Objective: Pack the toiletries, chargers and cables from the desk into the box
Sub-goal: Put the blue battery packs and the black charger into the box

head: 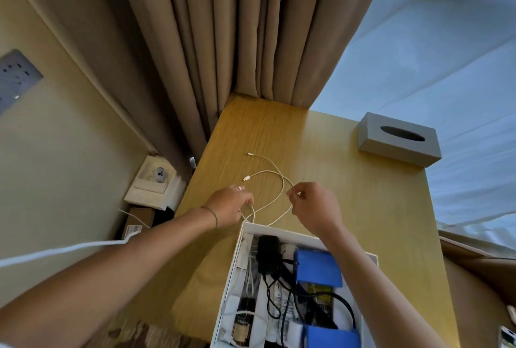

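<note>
I have the white cable point(269, 180) pinched in both hands, left hand point(231, 205) and right hand point(312, 208) held apart just beyond the box point(252, 229), presumably to gather its loops into a coil. Its two plugs lie loose on the desk point(363, 208); the box already holds chargers and bottles

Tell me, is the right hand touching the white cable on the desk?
Touching. The head view shows the right hand pinching a loop of the white cable between its fingertips, above the desk.
</note>
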Demonstrator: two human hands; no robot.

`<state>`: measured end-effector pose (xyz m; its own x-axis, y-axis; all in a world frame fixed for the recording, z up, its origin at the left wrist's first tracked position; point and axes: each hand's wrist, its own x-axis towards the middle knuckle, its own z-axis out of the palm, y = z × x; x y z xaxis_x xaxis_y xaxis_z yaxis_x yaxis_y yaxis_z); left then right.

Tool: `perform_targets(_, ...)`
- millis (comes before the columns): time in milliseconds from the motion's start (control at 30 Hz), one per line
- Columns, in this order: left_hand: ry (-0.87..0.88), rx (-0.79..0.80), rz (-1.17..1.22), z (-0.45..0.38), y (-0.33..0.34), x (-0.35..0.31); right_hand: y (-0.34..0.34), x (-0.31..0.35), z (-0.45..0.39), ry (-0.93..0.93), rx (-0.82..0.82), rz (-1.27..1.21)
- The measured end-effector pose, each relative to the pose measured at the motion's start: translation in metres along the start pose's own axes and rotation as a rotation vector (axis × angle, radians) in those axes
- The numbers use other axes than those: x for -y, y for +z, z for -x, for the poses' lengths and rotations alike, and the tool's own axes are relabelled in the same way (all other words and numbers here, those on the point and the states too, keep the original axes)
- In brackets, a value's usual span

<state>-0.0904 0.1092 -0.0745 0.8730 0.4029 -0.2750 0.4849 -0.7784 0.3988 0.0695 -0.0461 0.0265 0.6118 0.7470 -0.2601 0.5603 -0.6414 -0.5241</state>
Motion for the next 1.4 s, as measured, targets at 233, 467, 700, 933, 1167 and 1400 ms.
perform_targets(233, 0.278, 0.237, -0.368, -0.013, 0.029, 0.019, 0.018, -0.008, -0.023, -0.004, 0.046, -0.059)
perform_targets(467, 0.356, 0.104, -0.477, -0.024, 0.036, 0.027, 0.027, -0.025, -0.019, 0.012, 0.063, -0.115)
perform_targets(700, 0.304, -0.116, -0.405, -0.024, 0.023, 0.022, 0.024, -0.028, -0.01, -0.014, 0.051, -0.157)
perform_targets(933, 0.17, -0.254, 0.238, -0.015, -0.053, -0.034, 0.002, -0.01, -0.005, -0.119, -0.161, -0.292)
perform_targets(1167, 0.086, -0.353, 0.904, 0.008, -0.129, -0.091, -0.024, 0.019, 0.003, -0.281, -0.135, -0.575)
perform_targets(1400, 0.187, -0.424, 1.323, 0.036, -0.175, -0.137, -0.043, 0.055, 0.017, -0.413, -0.034, -0.945)
